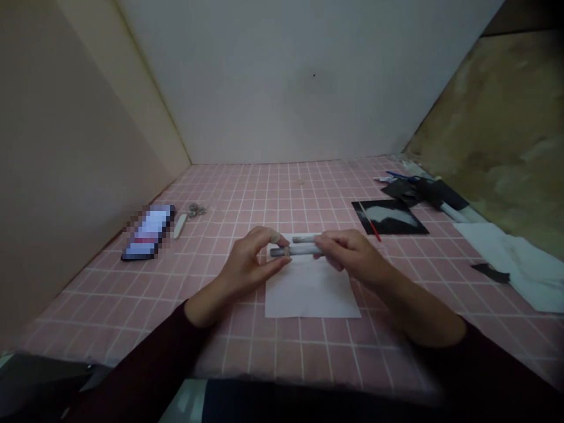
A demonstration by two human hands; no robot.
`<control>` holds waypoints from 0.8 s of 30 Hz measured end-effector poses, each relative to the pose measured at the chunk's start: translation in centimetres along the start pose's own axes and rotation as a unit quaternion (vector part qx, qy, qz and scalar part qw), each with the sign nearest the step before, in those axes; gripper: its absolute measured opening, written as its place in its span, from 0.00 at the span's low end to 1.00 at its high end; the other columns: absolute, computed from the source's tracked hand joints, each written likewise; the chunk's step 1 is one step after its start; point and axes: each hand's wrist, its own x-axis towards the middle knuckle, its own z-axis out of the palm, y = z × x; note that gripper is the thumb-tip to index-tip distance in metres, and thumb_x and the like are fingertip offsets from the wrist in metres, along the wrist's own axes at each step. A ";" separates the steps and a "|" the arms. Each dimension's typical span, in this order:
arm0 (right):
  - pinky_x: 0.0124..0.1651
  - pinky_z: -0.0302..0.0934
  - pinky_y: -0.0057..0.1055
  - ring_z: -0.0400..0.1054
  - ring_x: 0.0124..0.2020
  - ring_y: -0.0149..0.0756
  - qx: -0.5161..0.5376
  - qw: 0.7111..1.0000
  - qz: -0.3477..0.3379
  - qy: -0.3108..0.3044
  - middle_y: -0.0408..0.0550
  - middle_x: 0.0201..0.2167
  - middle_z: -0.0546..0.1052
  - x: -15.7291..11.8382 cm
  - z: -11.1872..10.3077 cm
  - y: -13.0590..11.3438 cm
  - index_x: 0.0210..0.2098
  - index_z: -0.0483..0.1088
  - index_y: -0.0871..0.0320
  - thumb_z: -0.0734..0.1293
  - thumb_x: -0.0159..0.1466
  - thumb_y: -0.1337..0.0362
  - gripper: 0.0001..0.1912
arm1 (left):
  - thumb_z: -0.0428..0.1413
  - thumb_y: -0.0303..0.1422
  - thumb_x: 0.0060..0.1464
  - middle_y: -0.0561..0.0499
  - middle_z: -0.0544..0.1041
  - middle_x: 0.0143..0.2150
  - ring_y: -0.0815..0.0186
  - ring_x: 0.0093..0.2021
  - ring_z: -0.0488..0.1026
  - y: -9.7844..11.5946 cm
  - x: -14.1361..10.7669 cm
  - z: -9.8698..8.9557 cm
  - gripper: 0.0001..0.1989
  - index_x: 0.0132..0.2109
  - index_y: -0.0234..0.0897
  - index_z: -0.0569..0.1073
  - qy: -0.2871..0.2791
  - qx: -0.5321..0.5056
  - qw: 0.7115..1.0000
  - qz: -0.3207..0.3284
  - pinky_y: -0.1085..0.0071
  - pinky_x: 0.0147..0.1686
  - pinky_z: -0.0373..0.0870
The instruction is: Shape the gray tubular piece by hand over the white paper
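Observation:
Two slim white sticks lie side by side in front of me, both with grey ends pointing left. The nearer stick [302, 251] runs from my right hand into the pinched fingertips of my left hand [249, 258], just behind its dark grey end. The farther stick [302, 239] is shorter to view, and my right hand [355, 251] is closed around it and the nearer one. My right fingers hide the sticks' other ends. Beneath them, a white sheet of paper [311, 296] lies on the pink checked tablecloth [247, 194].
Left are a phone [148, 232], a pale flat strip [180, 226] and small metal pieces [196, 210]. At right, a red thin stick [372, 223] crosses a black sheet [390, 226] with a whitish smear. Dark scraps [402, 191] and white paper [520, 258] lie beyond. Walls bound the back and sides.

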 end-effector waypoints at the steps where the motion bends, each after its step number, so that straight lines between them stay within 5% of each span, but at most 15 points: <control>1: 0.23 0.47 0.29 0.54 0.18 0.28 0.006 1.000 0.000 -0.019 0.38 0.16 0.61 0.0 0.2 0.0 0.25 0.71 0.59 0.60 0.67 0.45 0.25 | 0.62 0.33 0.58 0.47 0.78 0.41 0.61 0.42 0.75 0.0 0.0 0.1 0.08 0.43 0.38 0.74 -0.011 0.000 1.000 0.010 0.65 0.43 0.71; 5: 0.22 0.45 0.29 0.52 0.17 0.27 0.011 1.000 0.010 -0.021 0.37 0.15 0.59 0.0 0.2 0.0 0.25 0.71 0.58 0.60 0.67 0.45 0.26 | 0.62 0.33 0.58 0.47 0.79 0.42 0.61 0.44 0.75 0.0 0.1 0.0 0.08 0.44 0.38 0.74 -0.011 -0.001 1.000 0.013 0.64 0.45 0.70; 10: 0.24 0.48 0.29 0.54 0.19 0.28 -0.031 0.999 -0.008 0.017 0.38 0.16 0.60 -0.4 -0.2 -0.5 0.24 0.70 0.58 0.60 0.69 0.50 0.24 | 0.64 0.35 0.56 0.49 0.78 0.40 0.63 0.41 0.74 -0.2 0.1 -0.2 0.09 0.42 0.37 0.75 0.009 -0.096 0.991 -0.097 0.66 0.43 0.68; 14: 0.31 0.55 0.29 0.63 0.26 0.30 -0.119 0.987 -0.106 0.019 0.41 0.24 0.70 -0.9 0.2 -1.2 0.31 0.71 0.58 0.63 0.70 0.57 0.14 | 0.66 0.38 0.53 0.53 0.75 0.34 0.69 0.33 0.71 -0.3 0.1 0.1 0.12 0.39 0.36 0.75 -0.044 -0.251 0.942 -0.219 0.72 0.33 0.65; 18: 0.37 0.59 0.30 0.68 0.33 0.33 -0.175 0.962 -0.187 0.091 0.45 0.32 0.75 -1.0 0.0 -1.2 0.39 0.71 0.58 0.65 0.69 0.62 0.06 | 0.67 0.36 0.51 0.52 0.78 0.35 0.68 0.36 0.73 -0.5 0.3 0.0 0.12 0.37 0.35 0.75 -0.024 -0.356 0.891 -0.280 0.71 0.40 0.66; 24: 0.41 0.62 0.32 0.70 0.38 0.37 -0.212 0.936 -0.280 0.032 0.48 0.36 0.76 -0.8 0.2 -0.8 0.42 0.71 0.58 0.66 0.69 0.66 0.04 | 0.67 0.34 0.49 0.51 0.79 0.31 0.67 0.33 0.73 -0.3 0.4 0.0 0.11 0.36 0.34 0.76 -0.078 -0.432 0.831 -0.343 0.69 0.39 0.65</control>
